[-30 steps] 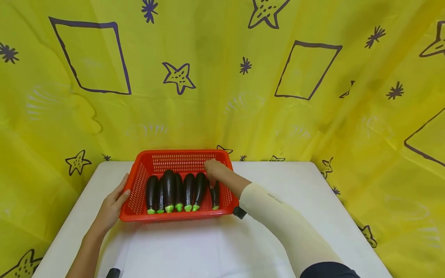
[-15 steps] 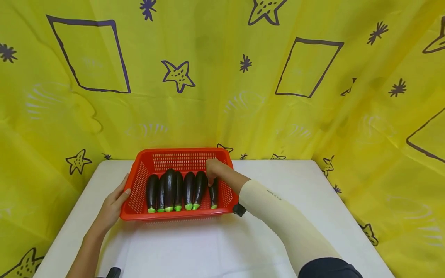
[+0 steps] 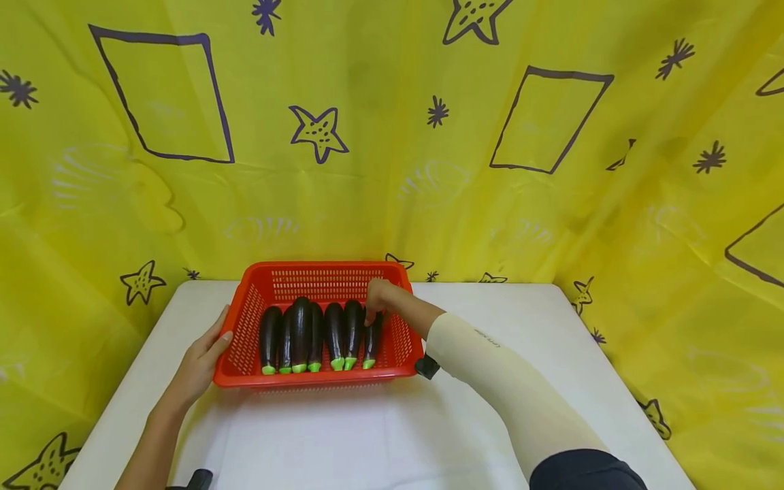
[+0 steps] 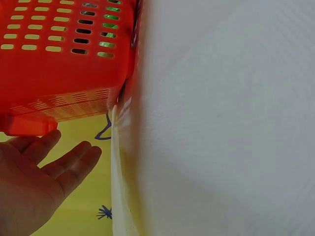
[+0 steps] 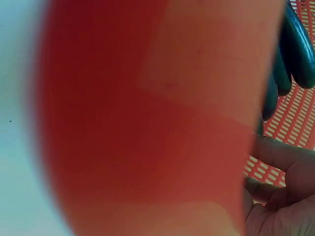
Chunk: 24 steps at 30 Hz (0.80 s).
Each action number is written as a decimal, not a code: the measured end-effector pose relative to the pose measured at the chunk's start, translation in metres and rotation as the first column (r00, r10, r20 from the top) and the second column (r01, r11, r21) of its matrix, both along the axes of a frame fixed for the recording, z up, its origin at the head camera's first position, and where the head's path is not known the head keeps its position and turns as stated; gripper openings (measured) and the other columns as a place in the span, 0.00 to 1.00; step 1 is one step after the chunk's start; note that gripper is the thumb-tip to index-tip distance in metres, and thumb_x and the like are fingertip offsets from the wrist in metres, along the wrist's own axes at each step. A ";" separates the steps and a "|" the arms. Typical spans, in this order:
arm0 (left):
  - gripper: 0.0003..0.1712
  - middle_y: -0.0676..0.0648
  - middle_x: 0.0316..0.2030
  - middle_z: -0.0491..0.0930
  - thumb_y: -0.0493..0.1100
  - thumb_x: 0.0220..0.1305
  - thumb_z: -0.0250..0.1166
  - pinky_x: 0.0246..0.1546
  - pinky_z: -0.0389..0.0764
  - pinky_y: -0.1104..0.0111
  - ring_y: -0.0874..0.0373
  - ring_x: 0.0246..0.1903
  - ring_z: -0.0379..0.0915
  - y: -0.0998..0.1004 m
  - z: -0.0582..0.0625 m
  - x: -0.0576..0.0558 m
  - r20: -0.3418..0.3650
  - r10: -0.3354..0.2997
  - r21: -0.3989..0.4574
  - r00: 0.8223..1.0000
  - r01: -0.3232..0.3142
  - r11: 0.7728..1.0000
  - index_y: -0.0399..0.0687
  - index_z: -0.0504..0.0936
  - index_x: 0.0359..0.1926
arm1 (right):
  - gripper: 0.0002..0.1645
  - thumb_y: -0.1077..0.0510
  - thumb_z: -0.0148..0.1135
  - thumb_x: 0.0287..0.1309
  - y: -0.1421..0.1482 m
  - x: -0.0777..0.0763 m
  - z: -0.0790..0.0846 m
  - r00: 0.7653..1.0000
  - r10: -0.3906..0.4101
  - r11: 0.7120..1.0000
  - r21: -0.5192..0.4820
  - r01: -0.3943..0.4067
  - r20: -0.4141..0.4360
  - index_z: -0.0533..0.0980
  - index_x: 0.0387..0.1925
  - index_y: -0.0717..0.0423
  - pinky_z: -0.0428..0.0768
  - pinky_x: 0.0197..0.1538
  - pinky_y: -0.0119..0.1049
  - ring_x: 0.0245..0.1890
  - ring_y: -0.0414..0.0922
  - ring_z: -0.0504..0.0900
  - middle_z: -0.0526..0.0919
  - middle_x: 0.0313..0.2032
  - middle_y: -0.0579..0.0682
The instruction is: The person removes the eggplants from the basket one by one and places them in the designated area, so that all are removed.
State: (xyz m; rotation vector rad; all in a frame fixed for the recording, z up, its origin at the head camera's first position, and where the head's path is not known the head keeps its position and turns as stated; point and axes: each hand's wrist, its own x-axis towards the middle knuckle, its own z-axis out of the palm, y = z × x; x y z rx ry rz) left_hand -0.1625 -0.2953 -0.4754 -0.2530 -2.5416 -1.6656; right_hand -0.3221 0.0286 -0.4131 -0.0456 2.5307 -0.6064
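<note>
Eggplants (image 3: 300, 337): seven, dark and glossy, inside a red basket (image 3: 306, 379) on a white table (image 3: 502, 309). Arrangement: one row across the basket floor, roughly parallel, green stem ends toward the near rim.

Far left: left hand (image 3: 199, 361) at the outer left wall of the basket. Thumb at the rim, fingers extended along the outside; same extended fingers in the left wrist view, beside slotted red wall. Lower edge, below that hand: black device (image 3: 199, 479), partly cut off.

Basket interior, from the left: leftmost eggplant (image 3: 269, 340) near the left wall, then three more close together; narrow gap; fifth and sixth, very near each other at the stem ends; narrow gap; rightmost eggplant (image 3: 371, 346), slightly tilted, stem end to the left.

Right side: right hand (image 3: 381, 299) inside the basket, well apart from the left hand, bent downward and gripping the upper end of the rightmost eggplant. Exact finger contact: impossible to tell, with blurred red across most of the right wrist view. Near right corner of the basket: black block (image 3: 427, 366). Further right: pale sleeve (image 3: 490, 367) on the forearm, then dark cuff (image 3: 582, 469).

Background, full width: yellow sheet (image 3: 380, 204) with dark star outlines.
</note>
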 end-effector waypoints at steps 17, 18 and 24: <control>0.35 0.28 0.79 0.48 0.45 0.86 0.45 0.49 0.69 0.88 0.25 0.71 0.55 0.001 0.001 0.000 0.013 -0.006 0.014 1.000 0.006 1.000 0.38 0.44 0.83 | 0.16 0.72 0.80 0.51 0.002 -0.006 0.005 0.999 -0.031 0.996 -0.079 0.033 0.019 0.79 0.38 0.73 0.90 0.42 0.47 0.37 0.59 0.88 0.76 0.50 0.66; 0.35 0.27 0.79 0.48 0.45 0.86 0.45 0.49 0.69 0.88 0.25 0.71 0.55 0.001 0.001 0.000 0.013 -0.006 0.011 1.000 0.005 1.000 0.38 0.44 0.83 | 0.16 0.72 0.80 0.52 0.002 -0.007 0.005 0.999 -0.027 0.997 -0.077 0.029 0.020 0.79 0.38 0.73 0.90 0.42 0.47 0.37 0.59 0.88 0.76 0.50 0.66; 0.35 0.28 0.79 0.47 0.46 0.87 0.44 0.49 0.69 0.88 0.25 0.72 0.54 0.000 0.001 0.000 0.033 -0.009 0.013 0.999 0.009 1.000 0.39 0.43 0.84 | 0.19 0.68 0.81 0.53 0.000 -0.012 0.006 1.000 0.011 1.000 -0.026 -0.011 0.004 0.80 0.42 0.73 0.90 0.40 0.44 0.39 0.59 0.89 0.77 0.49 0.64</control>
